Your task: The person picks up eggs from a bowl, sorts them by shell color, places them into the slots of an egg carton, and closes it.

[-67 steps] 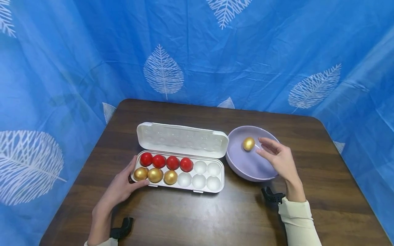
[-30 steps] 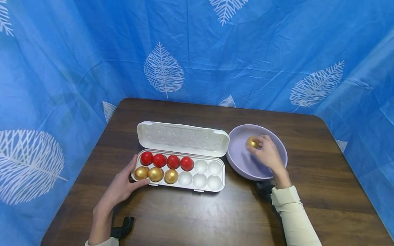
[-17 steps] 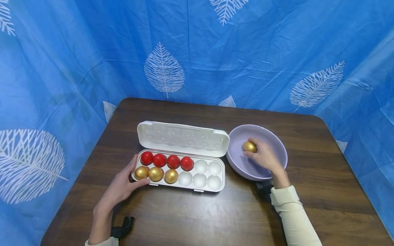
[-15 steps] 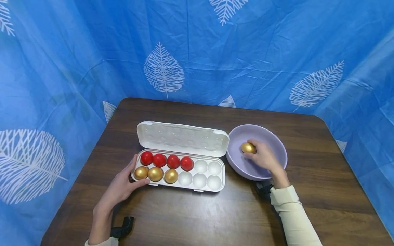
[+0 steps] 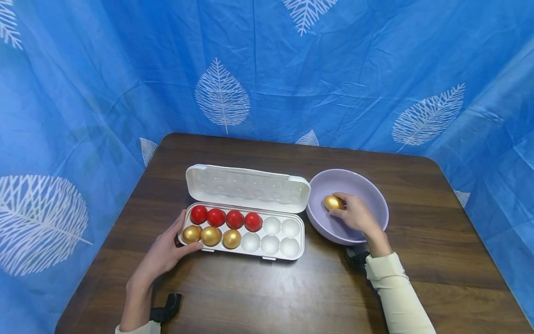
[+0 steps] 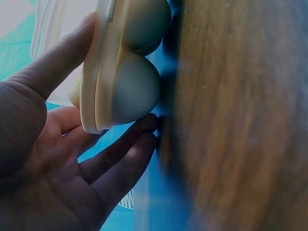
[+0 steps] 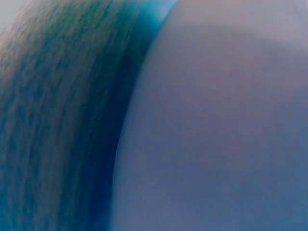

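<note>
A white egg carton (image 5: 267,256) stands with its lid (image 5: 250,190) tipped back, red eggs (image 5: 234,219) in the rear row and gold eggs (image 5: 211,236) at the left of the front row. Its left end is gripped by my left hand (image 5: 164,250), thumb at the front rim. The left wrist view shows the thumb of that hand (image 6: 53,130) along the carton's rim (image 6: 91,101). Inside the lilac bowl (image 5: 377,197), my right hand (image 5: 355,213) pinches a gold egg (image 5: 333,202) by its right end. The right wrist view has only the bowl wall (image 7: 207,125), blurred.
The dark wooden table (image 5: 258,297) bears the carton and the bowl side by side, nearly touching. Blue cloth with white leaf prints (image 5: 292,83) hangs behind and at the sides. Several carton cups (image 5: 270,246) at the right hold nothing.
My right hand first reaches in and takes hold of the gold egg, then shifts a little left within the bowl with it. The left hand and carton stay in place.
</note>
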### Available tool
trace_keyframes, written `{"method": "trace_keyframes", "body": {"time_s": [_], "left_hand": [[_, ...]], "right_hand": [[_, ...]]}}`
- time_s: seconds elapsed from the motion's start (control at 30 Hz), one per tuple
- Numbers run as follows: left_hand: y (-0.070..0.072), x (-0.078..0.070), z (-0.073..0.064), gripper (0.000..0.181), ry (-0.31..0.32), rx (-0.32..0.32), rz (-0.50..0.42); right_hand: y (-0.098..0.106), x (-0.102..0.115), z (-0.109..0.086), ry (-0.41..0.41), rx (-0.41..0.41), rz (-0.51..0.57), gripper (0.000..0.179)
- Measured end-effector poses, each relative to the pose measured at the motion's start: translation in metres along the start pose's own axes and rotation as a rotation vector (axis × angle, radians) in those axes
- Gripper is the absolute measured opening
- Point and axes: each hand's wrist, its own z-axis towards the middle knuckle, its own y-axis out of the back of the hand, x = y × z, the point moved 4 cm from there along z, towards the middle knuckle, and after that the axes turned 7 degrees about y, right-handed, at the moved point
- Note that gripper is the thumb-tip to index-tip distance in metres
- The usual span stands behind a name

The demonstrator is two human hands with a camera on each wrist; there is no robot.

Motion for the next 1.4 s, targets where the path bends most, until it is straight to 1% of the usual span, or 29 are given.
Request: {"method": "trace_keyframes", "body": {"time_s": [0.13, 0.27, 0.4, 0.6, 0.73, 0.77, 0.83, 0.93, 1.0, 1.03, 1.13, 1.2, 1.3, 1.4], "left_hand": [[-0.002, 0.001, 0.000, 0.111, -0.003, 0.006, -0.002], [-0.002, 0.002, -0.002, 0.110, 0.000, 0.009, -0.001], [-0.002, 0.003, -0.002, 0.110, -0.001, 0.008, -0.007], [-0.001, 0.003, -0.001, 0.111, -0.007, 0.005, -0.002], [0.000, 0.005, -0.001, 0.111, -0.007, 0.000, 0.008], [0.000, 0.005, -0.002, 0.111, -0.003, 0.001, 0.009], [-0.001, 0.006, -0.002, 0.111, 0.006, 0.006, 0.009], [-0.001, 0.004, -0.001, 0.111, 0.003, 0.005, 0.010], [-0.001, 0.003, 0.000, 0.111, -0.003, 0.003, 0.011], [-0.001, 0.002, 0.000, 0.111, -0.008, 0.000, 0.012], [-0.001, 0.001, 0.001, 0.111, -0.014, -0.003, 0.011], [-0.001, 0.001, 0.001, 0.111, -0.011, -0.001, 0.010], [-0.001, 0.001, 0.002, 0.111, -0.006, 0.004, 0.007], [-0.001, 0.000, 0.002, 0.111, -0.002, 0.007, 0.008]], "right_hand": [[-0.001, 0.001, -0.002, 0.008, -0.025, 0.014, 0.044], [-0.001, 0.001, -0.004, 0.023, -0.092, 0.074, 0.042], [0.000, 0.004, -0.005, 0.045, -0.188, 0.158, 0.042], [0.006, 0.011, -0.008, 0.086, -0.378, 0.259, 0.045], [0.009, 0.016, -0.010, 0.106, -0.455, 0.316, 0.046], [0.010, 0.018, -0.011, 0.109, -0.473, 0.315, 0.046], [0.015, 0.033, -0.015, 0.121, -0.518, 0.304, 0.044], [0.023, 0.057, -0.023, 0.156, -0.600, 0.275, 0.042], [0.026, 0.075, -0.028, 0.206, -0.643, 0.269, 0.043], [0.026, 0.080, -0.030, 0.240, -0.656, 0.278, 0.044], [0.022, 0.099, -0.032, 0.366, -0.657, 0.306, 0.046], [0.018, 0.113, -0.034, 0.436, -0.624, 0.330, 0.047], [0.007, 0.134, -0.036, 0.513, -0.540, 0.347, 0.047], [-0.014, 0.143, -0.036, 0.551, -0.441, 0.355, 0.048]]}}
